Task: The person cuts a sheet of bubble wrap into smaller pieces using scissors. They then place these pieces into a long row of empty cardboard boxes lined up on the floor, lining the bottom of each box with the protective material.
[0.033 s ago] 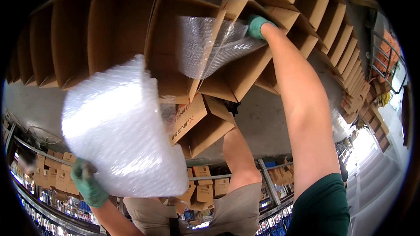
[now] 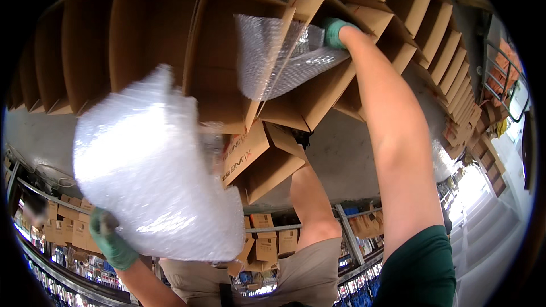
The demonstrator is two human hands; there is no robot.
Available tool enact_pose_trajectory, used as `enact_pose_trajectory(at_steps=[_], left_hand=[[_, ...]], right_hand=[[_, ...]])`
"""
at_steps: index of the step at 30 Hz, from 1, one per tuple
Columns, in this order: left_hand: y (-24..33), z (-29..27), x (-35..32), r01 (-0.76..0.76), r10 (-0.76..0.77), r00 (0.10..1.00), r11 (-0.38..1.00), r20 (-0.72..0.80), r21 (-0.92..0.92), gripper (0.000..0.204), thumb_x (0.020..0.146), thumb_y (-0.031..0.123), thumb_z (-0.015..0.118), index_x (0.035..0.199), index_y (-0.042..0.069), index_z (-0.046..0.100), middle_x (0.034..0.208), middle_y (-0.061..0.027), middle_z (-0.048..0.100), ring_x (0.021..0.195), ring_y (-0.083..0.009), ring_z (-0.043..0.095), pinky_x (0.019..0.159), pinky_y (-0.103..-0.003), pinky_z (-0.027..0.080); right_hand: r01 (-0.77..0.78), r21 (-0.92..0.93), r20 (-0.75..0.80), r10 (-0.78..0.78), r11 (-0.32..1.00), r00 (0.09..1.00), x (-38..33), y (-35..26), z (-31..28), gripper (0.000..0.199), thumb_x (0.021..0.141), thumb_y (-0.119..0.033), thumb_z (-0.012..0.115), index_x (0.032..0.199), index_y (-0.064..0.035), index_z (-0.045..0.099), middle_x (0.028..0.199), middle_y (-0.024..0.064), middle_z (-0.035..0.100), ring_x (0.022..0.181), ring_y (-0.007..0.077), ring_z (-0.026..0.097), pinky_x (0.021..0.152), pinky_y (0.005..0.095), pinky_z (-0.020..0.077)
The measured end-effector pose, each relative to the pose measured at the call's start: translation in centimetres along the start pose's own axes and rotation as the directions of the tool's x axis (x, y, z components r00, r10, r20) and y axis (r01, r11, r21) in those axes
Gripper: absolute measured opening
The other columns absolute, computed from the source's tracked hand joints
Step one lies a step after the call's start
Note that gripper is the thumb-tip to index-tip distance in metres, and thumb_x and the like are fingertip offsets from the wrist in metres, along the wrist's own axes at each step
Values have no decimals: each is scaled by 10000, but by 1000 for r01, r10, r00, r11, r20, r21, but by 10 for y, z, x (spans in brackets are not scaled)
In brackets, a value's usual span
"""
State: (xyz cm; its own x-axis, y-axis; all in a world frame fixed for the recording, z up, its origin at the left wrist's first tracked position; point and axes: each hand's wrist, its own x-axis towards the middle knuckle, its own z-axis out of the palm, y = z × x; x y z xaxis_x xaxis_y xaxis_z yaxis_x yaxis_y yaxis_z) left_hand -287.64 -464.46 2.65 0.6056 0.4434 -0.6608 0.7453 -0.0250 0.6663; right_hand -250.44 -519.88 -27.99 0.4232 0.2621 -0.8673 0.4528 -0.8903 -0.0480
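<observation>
Left grip [image 2: 108, 239], a green-gloved hand low in the view, was closed on the lower edge of a large white bubble-wrap sheet [image 2: 153, 165] that billowed up across the left half of the picture. Right grip [image 2: 335, 31], also green-gloved, reached out at the end of a bare forearm and pressed a second, clearer bubble-wrap sheet [image 2: 273, 57] into an open cardboard box [image 2: 227, 62]; its fingers were curled onto the wrap at the box's flap. That box stood in a long row of open cardboard boxes [image 2: 131, 40]. A smaller printed carton [image 2: 256, 159] lay just beside the white sheet.
</observation>
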Motion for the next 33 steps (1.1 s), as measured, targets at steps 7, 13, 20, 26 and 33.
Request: enact_pose_trajectory(at_steps=[7, 13, 20, 26, 33], left_hand=[[-32, 50, -1, 39, -134, 959, 935, -250, -353, 414, 981, 444, 589, 1201, 94, 572, 1129, -73, 571, 1082, -225, 563, 989, -414, 456], [-42, 106, 29, -3, -104, 957, 930, -270, -368, 422, 984, 443, 583, 1216, 91, 562, 1143, -78, 568, 1089, -230, 564, 989, -415, 462], [-43, 125, 42, -12, -91, 955, 938, -281, -345, 432, 987, 442, 575, 1233, 88, 551, 1159, -84, 566, 1098, -234, 566, 989, -417, 470], [-34, 135, 48, -26, -59, 968, 942, -243, -334, 440, 990, 441, 568, 1248, 85, 542, 1173, -89, 563, 1105, -238, 567, 989, -419, 476], [-26, 136, 46, -55, -30, 966, 946, -256, -321, 450, 994, 440, 560, 1265, 82, 531, 1189, -95, 561, 1113, -243, 569, 989, -420, 483]], right_hand=[[154, 9, 250, -151, 988, 956, 3, -41, 10, 332, 842, -142, 656, 1146, -29, 724, 1160, 189, 710, 1005, 345, 683, 896, 416, 542], [-41, 160, -481, 114, 986, 869, 65, -17, 61, 458, 966, -205, 508, 1412, -105, 539, 1423, 209, 553, 1309, 381, 528, 1098, 458, 443], [44, 81, -635, 17, 996, 773, 72, -21, 54, 440, 925, -185, 564, 1358, -106, 564, 1350, 198, 605, 1225, 371, 585, 1021, 451, 497], [-330, -12, -752, 209, 944, 626, 70, -18, 58, 410, 985, -181, 466, 1378, -129, 573, 1435, 208, 549, 1290, 353, 550, 1090, 409, 445], [13, 972, -151, 586, 233, 796, -87, -93, 68, 686, 980, -573, 568, 1342, 9, 579, 1250, 174, 690, 1159, 310, 654, 973, 392, 515]])
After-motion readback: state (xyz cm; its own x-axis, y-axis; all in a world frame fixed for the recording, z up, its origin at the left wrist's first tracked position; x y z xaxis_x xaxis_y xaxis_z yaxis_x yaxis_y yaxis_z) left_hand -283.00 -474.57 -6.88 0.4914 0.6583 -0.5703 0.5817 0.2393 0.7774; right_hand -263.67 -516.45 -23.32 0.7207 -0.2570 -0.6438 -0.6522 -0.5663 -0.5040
